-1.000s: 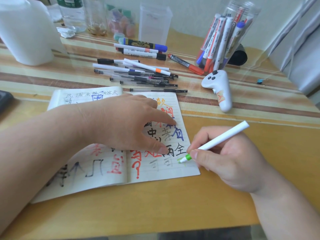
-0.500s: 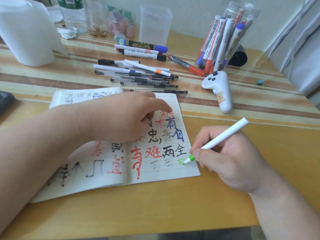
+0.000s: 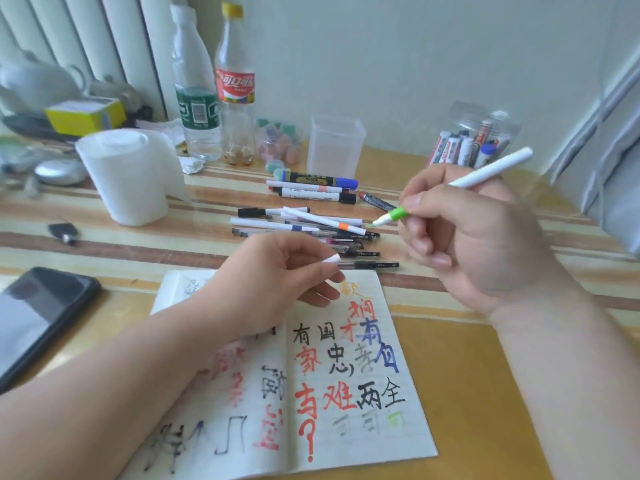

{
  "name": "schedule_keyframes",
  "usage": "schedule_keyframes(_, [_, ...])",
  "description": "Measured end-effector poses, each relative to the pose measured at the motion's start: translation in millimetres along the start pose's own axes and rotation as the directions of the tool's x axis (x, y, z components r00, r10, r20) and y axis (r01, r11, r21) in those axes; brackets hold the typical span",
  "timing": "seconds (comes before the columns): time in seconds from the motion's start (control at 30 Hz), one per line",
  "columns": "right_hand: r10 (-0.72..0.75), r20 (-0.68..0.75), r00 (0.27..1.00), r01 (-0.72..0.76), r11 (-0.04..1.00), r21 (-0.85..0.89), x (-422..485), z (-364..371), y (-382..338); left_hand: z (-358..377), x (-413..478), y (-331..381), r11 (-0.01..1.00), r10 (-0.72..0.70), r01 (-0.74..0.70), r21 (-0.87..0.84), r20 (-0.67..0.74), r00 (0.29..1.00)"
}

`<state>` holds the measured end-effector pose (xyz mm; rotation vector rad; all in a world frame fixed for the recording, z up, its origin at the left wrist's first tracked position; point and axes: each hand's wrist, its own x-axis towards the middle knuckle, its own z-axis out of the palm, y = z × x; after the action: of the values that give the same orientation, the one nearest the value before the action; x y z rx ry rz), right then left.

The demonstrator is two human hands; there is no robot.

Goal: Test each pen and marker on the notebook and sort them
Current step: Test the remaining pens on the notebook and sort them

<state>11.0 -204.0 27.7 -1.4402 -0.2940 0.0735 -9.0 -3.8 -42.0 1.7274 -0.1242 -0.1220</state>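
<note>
I am holding the green marker (image 3: 491, 171) in my right hand (image 3: 467, 244), up in the air beyond the far edge of the notebook (image 3: 412, 441). The fingers are clamped round its barrel near the green collar. The bare tip is pointing left over the loose pile of pens (image 3: 311, 233) lying on the counter just beyond the notebook. My left hand (image 3: 273, 275) is hovering over the notebook's far edge, thumb and forefinger pinching the white cap (image 3: 330, 259). I cannot tell which way its open end is facing.

A pale green test stroke (image 3: 396, 422) is sitting near the notebook's near right corner, so I am judging the trial done and the capping in hand.

To do it well, I am aiming to hold the marker steady and bring the cap along the barrel's line, not at an angle, so the wet tip is not smearing my fingers. Then I am pressing until it seats. The stroke is looking faint, so I am weighing that before choosing between the pile and the jar of markers (image 3: 474, 143) beyond the notebook's far right corner.
</note>
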Motion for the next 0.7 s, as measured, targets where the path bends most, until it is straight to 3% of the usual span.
schedule_keyframes(0.1, [0.017,-0.055,0.998,-0.007,0.984,0.178,16.0,6.3,24.3,-4.5,2.7,3.6,0.995,0.015,-0.014,-0.096,0.0,1.0])
schedule_keyframes(0.7, [-0.011,0.072,0.997,0.01,1.0,0.017,9.8,-6.0,48.9,-3.6,4.2,-0.1,0.992,0.111,-0.112,0.064,0.021,0.994])
